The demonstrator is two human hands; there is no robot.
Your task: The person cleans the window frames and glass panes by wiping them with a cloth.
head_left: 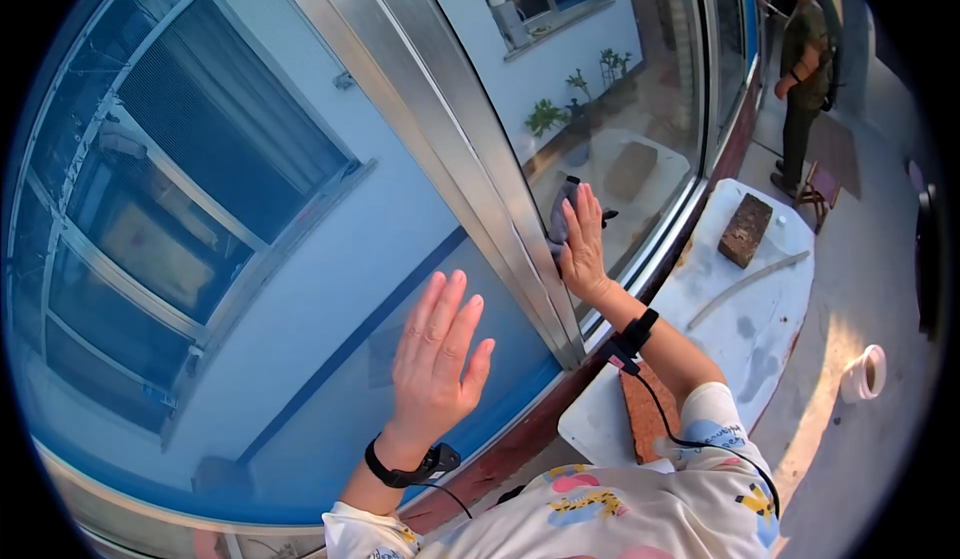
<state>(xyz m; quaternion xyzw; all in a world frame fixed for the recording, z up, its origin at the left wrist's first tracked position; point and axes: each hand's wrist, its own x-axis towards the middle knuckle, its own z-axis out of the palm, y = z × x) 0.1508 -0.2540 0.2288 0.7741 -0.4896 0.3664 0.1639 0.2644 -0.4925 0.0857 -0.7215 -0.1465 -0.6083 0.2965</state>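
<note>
My left hand (438, 354) is raised before the blue-tinted window pane (330, 319), its fingers stretched and nothing in it; whether it touches the glass I cannot tell. Beside the metal window frame (450, 129), my right hand (585, 244) presses a dark grey cloth (561, 221) against the clearer pane, fingers extended over it. Part of the cloth is hidden behind the fingers. Both wrists wear black straps with cables.
A white board (745, 289) at the right bears a dark brick (745, 230) and a curved strip (745, 287). A reddish brick (648, 411) lies near my right arm. Farther back are a person (803, 69), a folding stool (821, 187) and a white bucket (862, 374).
</note>
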